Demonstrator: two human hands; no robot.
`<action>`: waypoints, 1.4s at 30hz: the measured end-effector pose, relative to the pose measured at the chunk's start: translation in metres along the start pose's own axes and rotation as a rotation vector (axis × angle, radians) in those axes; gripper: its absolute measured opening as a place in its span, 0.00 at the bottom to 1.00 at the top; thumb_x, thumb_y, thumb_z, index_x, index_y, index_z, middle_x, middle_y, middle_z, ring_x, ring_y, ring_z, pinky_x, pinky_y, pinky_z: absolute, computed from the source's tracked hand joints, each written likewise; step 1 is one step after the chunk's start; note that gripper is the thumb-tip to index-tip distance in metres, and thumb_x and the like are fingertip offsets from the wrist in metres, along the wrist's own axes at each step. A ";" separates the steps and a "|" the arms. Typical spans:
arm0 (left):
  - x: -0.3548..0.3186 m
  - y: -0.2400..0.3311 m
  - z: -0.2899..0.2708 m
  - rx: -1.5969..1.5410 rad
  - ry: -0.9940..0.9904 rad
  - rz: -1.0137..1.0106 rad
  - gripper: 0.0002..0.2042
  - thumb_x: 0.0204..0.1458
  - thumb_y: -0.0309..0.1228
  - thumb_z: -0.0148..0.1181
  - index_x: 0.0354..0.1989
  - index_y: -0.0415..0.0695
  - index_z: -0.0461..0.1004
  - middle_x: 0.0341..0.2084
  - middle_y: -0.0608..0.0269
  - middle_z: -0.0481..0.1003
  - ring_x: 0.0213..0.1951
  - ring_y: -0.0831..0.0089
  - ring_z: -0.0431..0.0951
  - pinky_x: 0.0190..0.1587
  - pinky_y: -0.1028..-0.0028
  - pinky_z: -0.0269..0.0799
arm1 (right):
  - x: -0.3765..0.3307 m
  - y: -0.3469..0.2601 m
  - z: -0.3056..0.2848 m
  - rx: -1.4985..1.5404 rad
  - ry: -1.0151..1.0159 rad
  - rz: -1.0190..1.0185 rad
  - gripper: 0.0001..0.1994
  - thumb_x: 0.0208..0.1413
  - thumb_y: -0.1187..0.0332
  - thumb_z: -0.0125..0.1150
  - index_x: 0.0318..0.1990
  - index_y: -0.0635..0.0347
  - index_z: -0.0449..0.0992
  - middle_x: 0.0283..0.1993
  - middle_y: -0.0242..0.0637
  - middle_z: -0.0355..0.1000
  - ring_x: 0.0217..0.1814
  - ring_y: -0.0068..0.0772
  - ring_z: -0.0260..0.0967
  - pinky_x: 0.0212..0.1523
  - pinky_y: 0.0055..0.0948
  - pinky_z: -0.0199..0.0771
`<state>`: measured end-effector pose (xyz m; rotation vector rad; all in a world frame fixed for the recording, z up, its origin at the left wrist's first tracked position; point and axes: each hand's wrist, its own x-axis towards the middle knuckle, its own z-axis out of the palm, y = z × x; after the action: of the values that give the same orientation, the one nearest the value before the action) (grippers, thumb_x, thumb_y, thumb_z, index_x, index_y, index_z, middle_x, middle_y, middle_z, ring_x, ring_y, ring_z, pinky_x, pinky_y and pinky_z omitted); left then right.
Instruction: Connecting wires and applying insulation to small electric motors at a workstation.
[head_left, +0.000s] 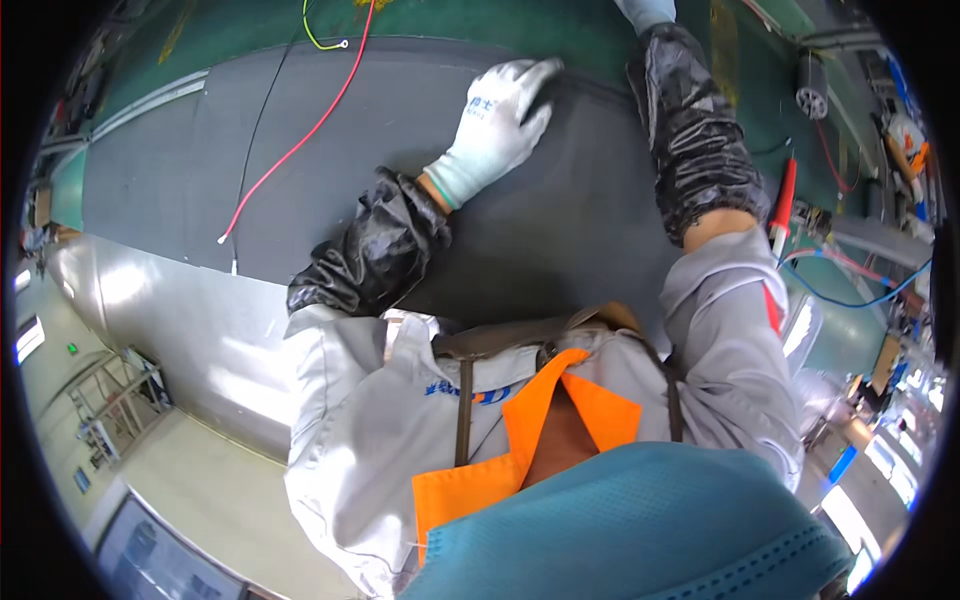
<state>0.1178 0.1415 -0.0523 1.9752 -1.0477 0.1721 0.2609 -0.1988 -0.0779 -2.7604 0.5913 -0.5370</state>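
My left hand [497, 125], in a white knit glove below a black sleeve cover, lies on the dark grey mat [330, 160]. Its thumb stands apart from the fingers, and I see nothing held in it. Of my right hand [648, 10], also gloved, only the wrist part shows at the top edge, beyond the green surface's near part; its fingers are out of the picture. A red cable [318, 128] with metal end lugs curves across the mat left of my left hand. Beside it runs a thin black cable [258, 125].
A yellow-green wire [313, 35] with a ring terminal lies on the green surface [440, 18] at the far side. At the right are a red-handled tool [786, 190], a dark cylinder [811, 85] and a blue cable [850, 302]. A metal panel [190, 320] borders the mat's near left.
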 end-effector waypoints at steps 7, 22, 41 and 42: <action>-0.008 0.009 -0.017 0.092 0.221 0.067 0.26 0.54 0.28 0.62 0.64 0.45 0.69 0.50 0.49 0.72 0.53 0.51 0.72 0.57 0.56 0.69 | -0.261 -0.077 -0.123 0.137 -0.194 0.023 0.22 0.60 0.60 0.63 0.61 0.53 0.70 0.40 0.47 0.80 0.38 0.58 0.77 0.42 0.50 0.77; -0.092 0.061 -0.059 -0.142 -0.216 0.081 0.33 0.55 0.36 0.69 0.67 0.34 0.64 0.60 0.40 0.67 0.64 0.43 0.67 0.68 0.55 0.61 | -0.340 -0.084 -0.188 0.210 -0.078 -0.564 0.36 0.45 0.79 0.58 0.68 0.61 0.65 0.66 0.54 0.64 0.71 0.61 0.58 0.72 0.54 0.58; -0.083 0.082 -0.086 -0.128 -0.278 -0.301 0.26 0.69 0.45 0.52 0.63 0.33 0.69 0.55 0.47 0.75 0.59 0.57 0.74 0.63 0.63 0.68 | -0.390 -0.007 -0.221 1.105 -1.111 0.278 0.28 0.58 0.64 0.71 0.64 0.61 0.72 0.39 0.27 0.78 0.28 0.12 0.68 0.26 0.17 0.68; -0.075 0.082 -0.106 -0.529 -0.498 -0.566 0.26 0.70 0.45 0.50 0.61 0.32 0.71 0.51 0.49 0.77 0.54 0.62 0.77 0.59 0.65 0.70 | -0.374 -0.020 -0.240 0.897 -1.294 0.180 0.25 0.57 0.66 0.70 0.61 0.65 0.73 0.39 0.31 0.78 0.33 0.17 0.73 0.33 0.21 0.73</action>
<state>0.0380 0.2441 0.0288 1.7614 -0.6805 -0.8548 -0.1478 -0.0603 0.0324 -1.6286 0.1564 0.8123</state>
